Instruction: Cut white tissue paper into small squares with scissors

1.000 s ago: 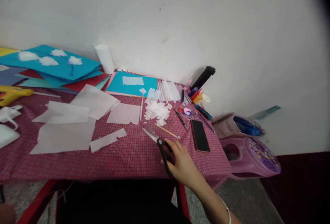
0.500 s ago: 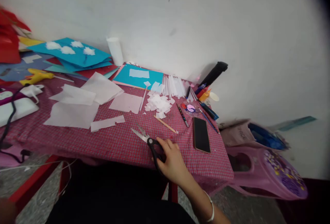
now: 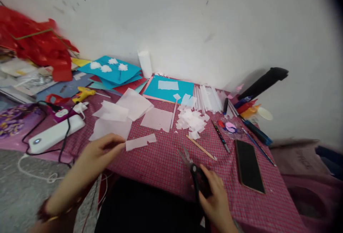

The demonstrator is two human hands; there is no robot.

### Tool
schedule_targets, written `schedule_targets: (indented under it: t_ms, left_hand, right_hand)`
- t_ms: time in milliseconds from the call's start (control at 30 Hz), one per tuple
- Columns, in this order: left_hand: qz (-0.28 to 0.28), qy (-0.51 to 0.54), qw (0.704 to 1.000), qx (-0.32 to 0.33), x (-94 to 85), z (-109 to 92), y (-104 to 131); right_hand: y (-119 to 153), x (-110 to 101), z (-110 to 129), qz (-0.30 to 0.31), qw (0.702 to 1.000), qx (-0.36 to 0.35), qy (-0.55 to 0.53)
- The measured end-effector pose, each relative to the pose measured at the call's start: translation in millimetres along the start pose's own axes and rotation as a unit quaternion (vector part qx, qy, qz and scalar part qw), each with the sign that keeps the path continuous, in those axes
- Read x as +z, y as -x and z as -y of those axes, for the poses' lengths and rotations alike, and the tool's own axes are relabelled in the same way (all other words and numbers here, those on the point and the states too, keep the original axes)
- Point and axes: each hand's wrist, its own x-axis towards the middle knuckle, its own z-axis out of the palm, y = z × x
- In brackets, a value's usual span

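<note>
My right hand (image 3: 215, 193) is wrapped round the black handles of a pair of scissors (image 3: 194, 170), whose blades are slightly apart and point away from me, over the checked cloth. With thumb and forefinger pressed together, my left hand (image 3: 103, 154) is at the left end of a narrow strip of white paper (image 3: 140, 142), which still lies flat. Behind that hand are several larger white tissue-like sheets (image 3: 111, 127). A heap of small cut white paper pieces (image 3: 191, 120) sits beyond the scissors, near a thin wooden stick (image 3: 200, 147).
A phone (image 3: 249, 165) lies right of my right hand. A white power bank (image 3: 56, 133) with black cables and a yellow glue gun (image 3: 84, 93) are at the left. Blue card (image 3: 166, 88), white sticks (image 3: 209, 97) and a marker (image 3: 221, 136) lie farther back, before the wall.
My left hand has come in from the lower left to the end of the paper strip. My right hand still holds the scissors; the view has swung left.
</note>
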Motion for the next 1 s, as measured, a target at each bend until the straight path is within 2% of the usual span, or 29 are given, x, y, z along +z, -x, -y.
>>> schedule_targets:
  t_ms: [133,267,367,467,633,700,800,900,1000]
  left_hand:
    - [0.089,-0.154,0.977,0.117,22.5,18,-44]
    - [0.157,-0.234,0.951,0.13,39.9,24,-65]
    - [0.204,-0.251,0.936,0.14,41.8,27,-72]
    - [0.245,-0.194,0.937,0.156,43.3,28,-80]
    - [0.273,0.015,0.956,0.106,47.8,18,-91]
    - [0.277,0.035,0.957,0.086,47.1,13,-96]
    - [0.247,-0.066,0.963,0.087,43.3,14,-101]
    - [0.233,-0.185,0.951,0.086,40.2,22,-100]
    - [0.252,-0.212,0.942,0.063,42.4,32,-93]
  right_hand:
    - [1,3,-2,-0.022,0.999,0.019,0.02]
    - [0,5,6,-0.006,0.998,0.049,0.041]
    - [1,7,22,0.001,0.996,0.092,0.013]
    - [3,6,45,0.018,0.988,0.142,-0.059]
    - [0,-3,78,0.082,0.954,0.183,-0.224]
    - [-3,-7,82,0.095,0.938,0.191,-0.273]
    - [-8,-11,82,0.109,0.918,0.203,-0.323]
    - [-11,-11,80,0.132,0.911,0.203,-0.334]
    - [-13,-9,78,0.154,0.906,0.205,-0.338]
